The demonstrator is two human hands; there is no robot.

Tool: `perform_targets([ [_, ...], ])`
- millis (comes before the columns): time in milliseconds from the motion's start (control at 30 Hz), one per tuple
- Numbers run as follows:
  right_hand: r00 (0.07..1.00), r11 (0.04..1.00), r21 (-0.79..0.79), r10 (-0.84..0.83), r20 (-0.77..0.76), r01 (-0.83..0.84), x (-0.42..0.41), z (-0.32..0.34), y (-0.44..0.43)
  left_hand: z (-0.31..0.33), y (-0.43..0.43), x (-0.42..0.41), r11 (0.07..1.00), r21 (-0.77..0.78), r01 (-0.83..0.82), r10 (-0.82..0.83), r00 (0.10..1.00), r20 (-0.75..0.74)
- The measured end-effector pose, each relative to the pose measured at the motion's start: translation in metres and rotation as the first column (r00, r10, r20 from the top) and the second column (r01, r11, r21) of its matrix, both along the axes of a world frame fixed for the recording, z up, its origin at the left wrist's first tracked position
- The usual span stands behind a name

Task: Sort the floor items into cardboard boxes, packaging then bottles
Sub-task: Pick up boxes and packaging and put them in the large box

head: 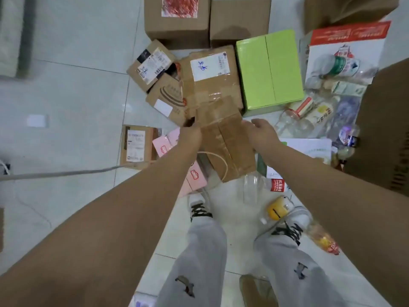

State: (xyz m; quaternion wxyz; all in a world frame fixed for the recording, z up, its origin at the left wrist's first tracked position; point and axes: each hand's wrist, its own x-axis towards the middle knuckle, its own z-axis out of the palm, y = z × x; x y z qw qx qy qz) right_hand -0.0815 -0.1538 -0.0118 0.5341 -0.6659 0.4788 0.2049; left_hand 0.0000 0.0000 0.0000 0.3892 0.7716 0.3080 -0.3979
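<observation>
I hold a flattened brown paper bag (228,142) with string handles above the floor. My left hand (191,131) grips its left edge and my right hand (261,131) grips its right edge. Beyond it lies a brown taped parcel (212,76) with a white label. A green box (270,67) sits to its right. Small cardboard parcels (150,63) and pink packets (168,142) lie to the left. Clear plastic bottles (265,185) lie near my feet, and more bottles (309,109) pile up at the right.
Two large closed cardboard boxes (177,18) stand at the back. Another big brown box (385,129) fills the right edge. A red and white carton (345,45) holds bottles. A grey cable (66,172) crosses the tiled floor on the left. My shoes (200,207) stand among the items.
</observation>
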Motion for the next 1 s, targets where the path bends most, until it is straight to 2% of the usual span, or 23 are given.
perform_targets([
  [100, 0.999, 1.000, -0.014, -0.012, 0.038, 0.013, 0.014, -0.016, -0.004, -0.025, 0.001, 0.005, 0.996, -0.056, -0.073, 0.070, 0.996, -0.054],
  [267, 0.999, 0.984, 0.178, -0.032, 0.022, 0.027, 0.038, -0.036, -0.003, -0.043, -0.003, 0.008, 0.975, -0.161, -0.156, 0.137, 0.983, -0.118],
  [333, 0.999, 0.973, 0.231, -0.024, 0.038, 0.014, 0.038, -0.033, -0.003, -0.039, -0.006, 0.006, 0.978, -0.162, -0.135, 0.116, 0.986, -0.122],
  [467, 0.996, 0.986, 0.164, -0.039, 0.085, 0.025, 0.027, -0.010, -0.013, -0.009, -0.020, -0.006, 0.972, -0.200, -0.120, 0.092, 0.985, -0.143],
  [633, 0.982, 0.996, 0.054, -0.074, 0.176, 0.065, 0.002, 0.066, -0.049, 0.058, -0.060, -0.018, 0.942, -0.267, -0.201, 0.174, 0.977, -0.123],
  [800, 0.939, 0.981, -0.018, -0.177, 0.296, 0.191, -0.015, 0.170, -0.108, 0.153, -0.128, -0.017, 0.927, -0.354, -0.126, 0.116, 0.992, -0.050],
  [900, 0.867, 0.946, -0.012, -0.293, 0.403, 0.325, -0.028, 0.236, -0.147, 0.213, -0.178, -0.015, 0.887, -0.443, -0.132, 0.126, 0.991, -0.043],
  [1000, 0.743, 0.885, -0.018, -0.379, 0.552, 0.465, -0.048, 0.299, -0.186, 0.259, -0.230, -0.022, 0.835, -0.539, -0.109, 0.117, 0.993, -0.019],
])
